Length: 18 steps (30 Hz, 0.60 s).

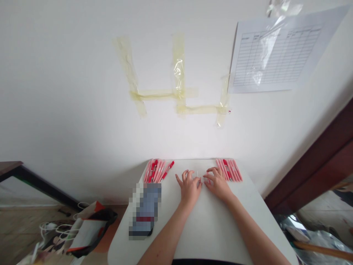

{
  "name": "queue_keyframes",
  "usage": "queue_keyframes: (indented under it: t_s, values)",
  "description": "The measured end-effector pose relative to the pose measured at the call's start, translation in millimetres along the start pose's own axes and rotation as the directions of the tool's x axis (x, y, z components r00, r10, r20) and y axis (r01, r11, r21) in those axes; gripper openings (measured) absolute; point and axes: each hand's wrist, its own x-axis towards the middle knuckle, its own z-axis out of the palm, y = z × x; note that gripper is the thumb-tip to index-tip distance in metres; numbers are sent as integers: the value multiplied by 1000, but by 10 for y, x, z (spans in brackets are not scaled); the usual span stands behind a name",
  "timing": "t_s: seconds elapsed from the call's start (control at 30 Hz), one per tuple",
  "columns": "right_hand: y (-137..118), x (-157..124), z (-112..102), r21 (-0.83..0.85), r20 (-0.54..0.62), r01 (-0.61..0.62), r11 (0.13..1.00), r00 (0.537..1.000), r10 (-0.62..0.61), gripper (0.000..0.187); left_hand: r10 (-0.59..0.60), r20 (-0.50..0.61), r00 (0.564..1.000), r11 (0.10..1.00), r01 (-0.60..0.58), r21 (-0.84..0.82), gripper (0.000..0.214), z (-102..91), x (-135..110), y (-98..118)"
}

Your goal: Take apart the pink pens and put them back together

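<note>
My left hand [189, 187] is over the middle of the white table, thumb and index fingertip pinched together at its right side, other fingers raised. A thin pale piece shows by those fingertips, too small to name. Close by on the right, my right hand [218, 185] has its thumb and index finger closed around a slim pink pen part [209, 179], mostly hidden by the fingers. Just beyond that hand lies a row of pink pens [235, 171] with a red pen [227, 169] among them. Another bunch of pink and red pens [157, 171] rests at the table's back left.
A blurred-out phone-like object [147, 209] lies on the left of the white table [212, 235]. The wall behind carries yellowish tape [157, 94] and a taped printed sheet [275, 59]. Bags and white cables [64, 232] are on the floor at left.
</note>
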Motion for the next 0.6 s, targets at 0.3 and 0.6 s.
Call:
queue_keyframes:
  t_s: [0.3,0.6]
  values:
    - [-8,19,-2,-44,25,6,999,1000,-5,26,-19,8,1000,1000,19,3,10,27,26,-18]
    - [-15,48,-16,-42,29,23,999,999,-22,25,-4,-14,1000,1000,4,9,14,40,29,-12]
